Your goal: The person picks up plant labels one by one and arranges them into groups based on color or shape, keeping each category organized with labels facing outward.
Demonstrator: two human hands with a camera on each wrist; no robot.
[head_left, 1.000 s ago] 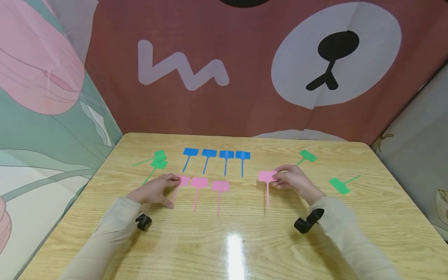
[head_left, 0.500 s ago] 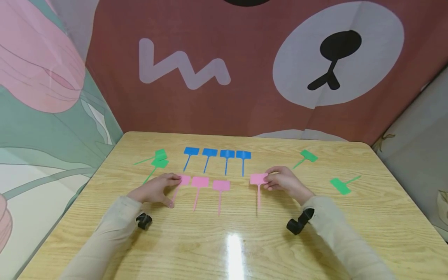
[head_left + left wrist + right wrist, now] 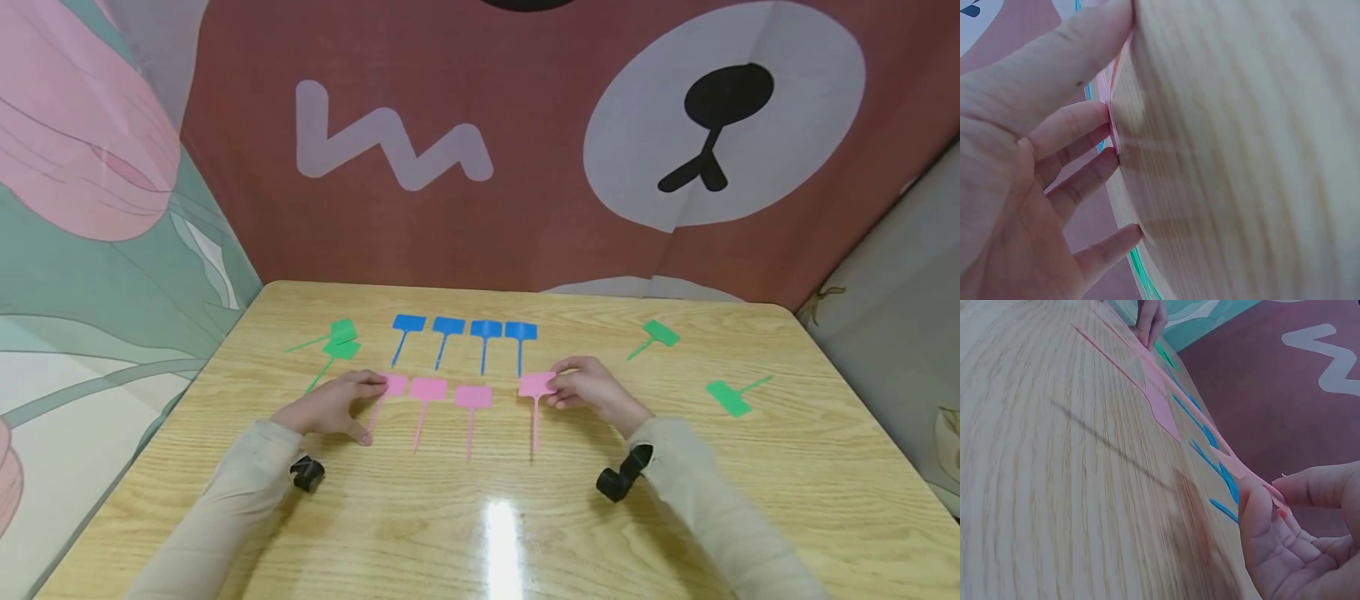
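Observation:
My right hand point(image 3: 596, 392) pinches a pink T-shaped plant label point(image 3: 536, 385) by the right side of its plate. In the right wrist view, thumb and fingertips meet on this label point(image 3: 1240, 470), which hangs over the table, its thin shadow below. My left hand point(image 3: 333, 407) rests its spread fingertips on the leftmost pink label point(image 3: 397, 386), partly covering it, with the thumb by its stem. Two more pink labels, a middle one point(image 3: 428, 390) and a right one point(image 3: 474, 397), lie between the hands, stems toward me.
Behind the pink row lies a row of several blue labels point(image 3: 487, 330). Two overlapping green labels point(image 3: 342, 350) lie at the left. At the right are a far green label point(image 3: 660, 333) and a nearer one point(image 3: 729, 400). The wooden table point(image 3: 420, 533) ends at a printed cloth point(image 3: 450, 242).
My right hand has moved left with the pink label, bringing it closer to the pink row. The left hand has stayed at the leftmost pink label.

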